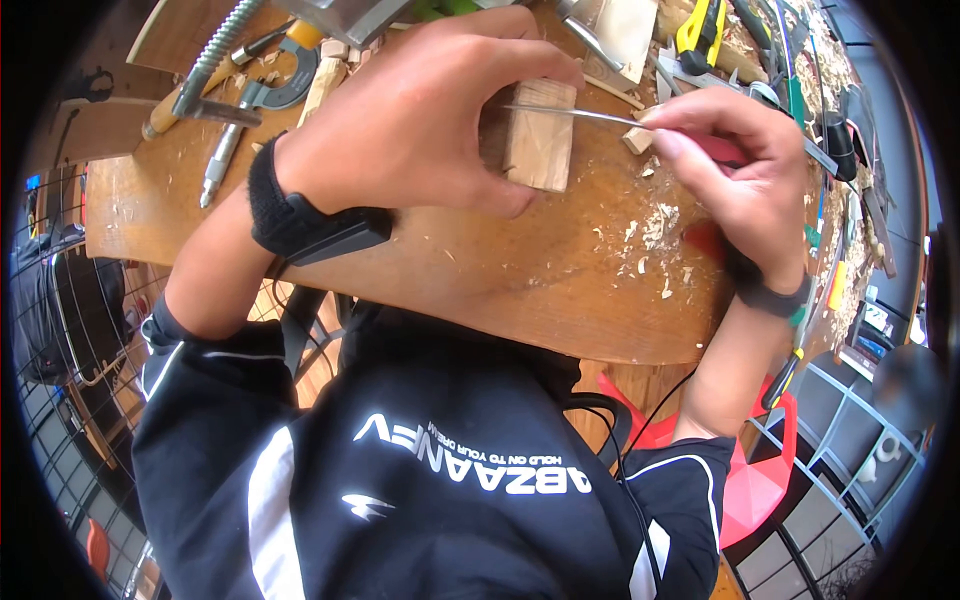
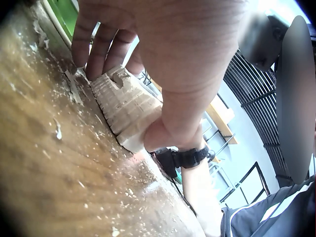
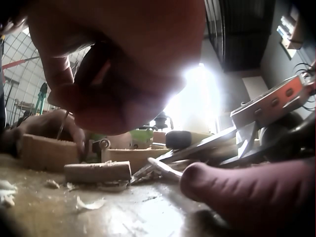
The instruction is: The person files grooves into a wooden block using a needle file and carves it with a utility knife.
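Observation:
A small pale wooden block (image 1: 543, 150) rests on the workbench, gripped by my left hand (image 1: 420, 125) with the thumb at its near end and the fingers at its far end. In the left wrist view, the block (image 2: 126, 106) shows ridged faces and a dark notch near one end. My right hand (image 1: 735, 160) pinches a slim metal tool (image 1: 590, 115) between thumb and forefinger. Its thin shaft lies across the block's top in the head view. From the right wrist view, the shaft (image 3: 63, 126) slants down to the block (image 3: 49, 152). The tool's reddish handle is mostly hidden inside the hand.
Wood shavings (image 1: 660, 228) are scattered on the bench (image 1: 450, 250). A micrometer (image 1: 285, 90) lies at left, beside a metal spring (image 1: 215, 55). A yellow-black cutter (image 1: 702, 35) and other tools crowd the far right. A red ribbed handle (image 3: 237, 195) lies below the right hand.

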A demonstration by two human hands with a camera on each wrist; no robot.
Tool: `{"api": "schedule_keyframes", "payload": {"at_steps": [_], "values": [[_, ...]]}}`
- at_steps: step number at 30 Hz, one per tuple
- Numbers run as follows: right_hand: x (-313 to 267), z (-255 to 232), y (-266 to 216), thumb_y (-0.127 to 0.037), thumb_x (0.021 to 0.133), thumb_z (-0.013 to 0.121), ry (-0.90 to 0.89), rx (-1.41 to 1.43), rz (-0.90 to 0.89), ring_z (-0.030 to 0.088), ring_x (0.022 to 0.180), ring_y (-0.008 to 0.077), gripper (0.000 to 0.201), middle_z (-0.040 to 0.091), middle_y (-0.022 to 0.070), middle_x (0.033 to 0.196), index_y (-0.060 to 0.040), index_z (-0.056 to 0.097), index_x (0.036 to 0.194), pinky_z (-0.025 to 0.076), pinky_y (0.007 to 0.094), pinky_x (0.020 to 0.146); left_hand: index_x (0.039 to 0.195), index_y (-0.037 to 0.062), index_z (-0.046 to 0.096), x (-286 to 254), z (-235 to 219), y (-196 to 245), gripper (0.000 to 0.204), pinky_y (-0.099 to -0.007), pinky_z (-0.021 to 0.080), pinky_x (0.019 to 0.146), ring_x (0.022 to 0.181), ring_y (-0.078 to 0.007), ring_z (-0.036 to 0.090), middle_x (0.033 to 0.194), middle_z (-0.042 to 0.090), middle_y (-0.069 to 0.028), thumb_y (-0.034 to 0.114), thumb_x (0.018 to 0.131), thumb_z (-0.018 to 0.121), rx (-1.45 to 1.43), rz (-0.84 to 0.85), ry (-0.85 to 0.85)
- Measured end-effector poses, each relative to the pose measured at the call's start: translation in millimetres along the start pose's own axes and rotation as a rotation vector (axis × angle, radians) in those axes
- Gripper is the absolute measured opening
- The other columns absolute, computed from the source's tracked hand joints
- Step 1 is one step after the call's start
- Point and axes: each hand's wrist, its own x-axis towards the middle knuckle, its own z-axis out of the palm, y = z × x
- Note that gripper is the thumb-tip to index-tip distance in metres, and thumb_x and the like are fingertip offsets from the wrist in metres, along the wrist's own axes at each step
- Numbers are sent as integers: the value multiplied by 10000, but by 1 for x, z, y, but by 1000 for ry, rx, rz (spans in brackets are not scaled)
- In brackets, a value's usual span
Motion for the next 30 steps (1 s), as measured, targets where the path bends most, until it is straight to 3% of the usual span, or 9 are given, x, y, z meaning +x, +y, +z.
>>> {"api": "schedule_keyframes", "payload": {"at_steps": [1,13,18,23,27,30], "values": [[2,3,-1,-36,894,757,-20,-62,5,634,748,47,94,691,7,805,2,745,979,507,209,663,1226,57,684,-1,8,-5,674,-351,553,773,911,-294,669,1012,620,-109,107,580,869,24,12,58],[1,-5,2,-72,866,757,-128,-150,24,647,698,103,101,688,52,766,-2,755,938,498,259,609,1229,60,684,-1,3,-4,684,-359,543,814,937,-308,659,1068,629,-113,110,577,886,53,-30,42],[-5,-21,16,-94,870,779,-71,-117,20,597,655,47,118,688,22,760,-7,757,947,450,229,572,1250,39,662,0,3,-6,701,-334,553,852,957,-263,667,1116,626,-103,101,589,890,51,-17,64],[-3,-12,11,-82,874,769,-66,-163,2,586,647,51,101,686,20,760,-7,757,941,449,232,568,1256,25,650,0,3,-6,700,-312,554,860,971,-229,663,1105,612,-92,95,601,888,72,-12,54],[-5,-20,16,-85,873,773,-56,-133,-24,578,644,55,99,671,24,752,-11,760,939,441,233,566,1254,29,650,0,3,-4,704,-318,554,868,991,-231,664,1109,614,-91,88,595,887,24,-61,58],[-2,-18,12,-80,872,776,-48,-139,-46,570,641,58,95,669,23,749,-12,764,937,425,238,560,1254,32,650,-1,3,-7,706,-326,553,878,1001,-247,663,1118,620,-91,85,591,885,12,-5,101]]}}
